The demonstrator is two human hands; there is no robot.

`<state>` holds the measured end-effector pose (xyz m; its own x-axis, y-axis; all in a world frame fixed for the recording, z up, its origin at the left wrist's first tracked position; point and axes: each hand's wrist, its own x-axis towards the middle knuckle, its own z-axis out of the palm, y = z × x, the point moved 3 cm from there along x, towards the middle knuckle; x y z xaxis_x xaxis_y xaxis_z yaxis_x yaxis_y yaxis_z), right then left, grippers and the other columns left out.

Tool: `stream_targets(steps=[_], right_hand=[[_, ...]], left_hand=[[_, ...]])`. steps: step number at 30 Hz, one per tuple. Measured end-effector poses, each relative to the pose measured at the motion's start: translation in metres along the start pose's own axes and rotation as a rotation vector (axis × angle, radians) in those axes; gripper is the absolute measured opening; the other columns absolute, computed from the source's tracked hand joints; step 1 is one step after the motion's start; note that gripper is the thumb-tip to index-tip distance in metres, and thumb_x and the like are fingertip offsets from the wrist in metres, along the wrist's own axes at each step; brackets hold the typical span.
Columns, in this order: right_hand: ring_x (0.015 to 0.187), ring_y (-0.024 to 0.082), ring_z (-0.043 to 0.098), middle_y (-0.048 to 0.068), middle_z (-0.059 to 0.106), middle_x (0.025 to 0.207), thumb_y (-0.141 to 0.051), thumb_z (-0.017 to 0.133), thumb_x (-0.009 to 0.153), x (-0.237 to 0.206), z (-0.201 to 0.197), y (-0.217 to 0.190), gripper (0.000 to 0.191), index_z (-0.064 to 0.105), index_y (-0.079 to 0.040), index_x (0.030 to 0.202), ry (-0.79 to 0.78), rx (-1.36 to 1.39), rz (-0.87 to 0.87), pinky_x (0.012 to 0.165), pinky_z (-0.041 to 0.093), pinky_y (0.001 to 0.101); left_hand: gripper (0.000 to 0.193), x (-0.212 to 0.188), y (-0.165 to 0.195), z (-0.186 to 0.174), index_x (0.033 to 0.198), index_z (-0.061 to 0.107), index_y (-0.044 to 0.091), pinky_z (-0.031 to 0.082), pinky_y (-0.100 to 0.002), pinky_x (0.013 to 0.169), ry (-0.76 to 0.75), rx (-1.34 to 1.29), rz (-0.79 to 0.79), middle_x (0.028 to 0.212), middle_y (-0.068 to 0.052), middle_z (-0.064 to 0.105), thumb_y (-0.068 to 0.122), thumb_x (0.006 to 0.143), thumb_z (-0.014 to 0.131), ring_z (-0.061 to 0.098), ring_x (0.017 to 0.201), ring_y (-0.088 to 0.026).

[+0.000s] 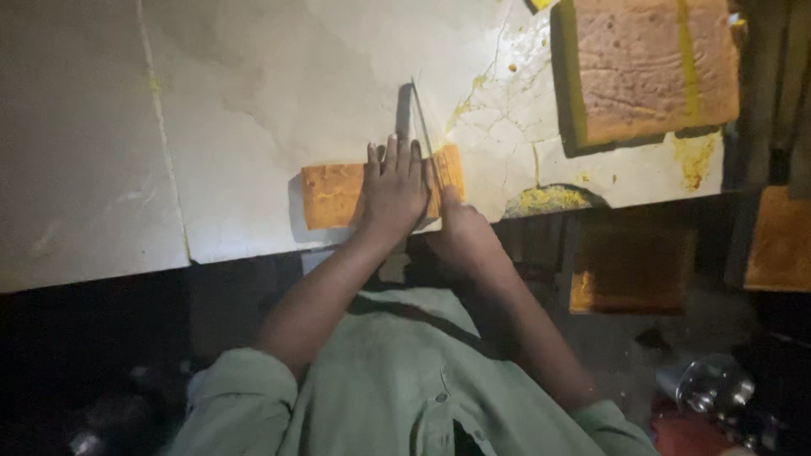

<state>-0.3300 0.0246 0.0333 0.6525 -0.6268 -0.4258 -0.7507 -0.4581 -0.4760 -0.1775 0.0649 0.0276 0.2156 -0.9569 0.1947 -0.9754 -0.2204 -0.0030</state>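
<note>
Two hands [395, 190] [460, 228], one knife [422, 118], one cake slab [334, 196]

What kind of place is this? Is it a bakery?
Probably a bakery's work area: a left hand steadies a cake strip under a knife, with a big sponge cake slab on the crumb-strewn white worktop.

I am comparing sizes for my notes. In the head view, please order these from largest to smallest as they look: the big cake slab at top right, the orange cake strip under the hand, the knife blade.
1. Big cake slab
2. Orange cake strip
3. Knife blade
</note>
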Motion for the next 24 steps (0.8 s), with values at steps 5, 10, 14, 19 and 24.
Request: stream_targets(steps=[5, 10, 14, 19, 24], right_hand=[[0.082, 0.051, 0.068, 0.032, 0.069, 0.088, -0.018, 0.063, 0.089, -0.043, -0.041, -0.057, 0.075, 0.023, 0.003, 0.149, -0.131, 0.095, 0.179, 0.071, 0.053, 0.0560], [0.090, 0.049, 0.068, 0.031, 0.067, 0.093, -0.010, 0.058, 0.091, -0.128, -0.003, -0.004, 0.060, 0.028, 0.001, 0.141, -0.342, -0.071, 0.146, 0.075, 0.054, 0.0536], [0.089, 0.051, 0.067, 0.031, 0.068, 0.095, -0.002, 0.056, 0.090, -0.077, 0.037, 0.015, 0.067, 0.025, 0.009, 0.148, -0.058, -0.098, -0.030, 0.076, 0.051, 0.0578], [0.091, 0.048, 0.069, 0.032, 0.069, 0.094, -0.019, 0.073, 0.082, 0.000, 0.002, -0.016, 0.078, 0.028, 0.004, 0.142, -0.182, -0.080, 0.175, 0.080, 0.056, 0.0539], [0.087, 0.051, 0.068, 0.032, 0.068, 0.096, -0.022, 0.069, 0.092, -0.040, -0.026, -0.054, 0.066, 0.033, 0.005, 0.140, -0.090, 0.098, 0.157, 0.075, 0.055, 0.0557]], left_hand=[[0.069, 0.003, -0.007, -0.011, 0.151, 0.045, 0.004, 0.016, -0.078, 0.112, -0.079, -0.096, -0.078, 0.146, -0.024, 0.047, 0.041, 0.093, 0.053, 0.037, 0.143, -0.045], [0.067, 0.004, -0.005, -0.011, 0.149, 0.046, 0.003, 0.015, -0.081, 0.111, -0.178, -0.178, -0.093, 0.141, -0.022, 0.049, 0.041, 0.095, 0.053, 0.039, 0.141, -0.044], [0.069, 0.002, -0.006, -0.004, 0.151, 0.044, 0.000, 0.015, -0.078, 0.115, -0.168, -0.159, -0.073, 0.142, -0.022, 0.049, 0.042, 0.096, 0.052, 0.038, 0.143, -0.042], [0.075, -0.001, -0.009, -0.002, 0.157, 0.039, -0.001, 0.015, -0.069, 0.124, -0.067, -0.138, -0.062, 0.155, -0.023, 0.045, 0.041, 0.096, 0.052, 0.034, 0.152, -0.038], [0.071, -0.004, -0.016, -0.010, 0.154, 0.041, 0.004, 0.015, -0.079, 0.112, -0.078, -0.145, -0.099, 0.146, -0.024, 0.047, 0.042, 0.095, 0.051, 0.035, 0.145, -0.045]])
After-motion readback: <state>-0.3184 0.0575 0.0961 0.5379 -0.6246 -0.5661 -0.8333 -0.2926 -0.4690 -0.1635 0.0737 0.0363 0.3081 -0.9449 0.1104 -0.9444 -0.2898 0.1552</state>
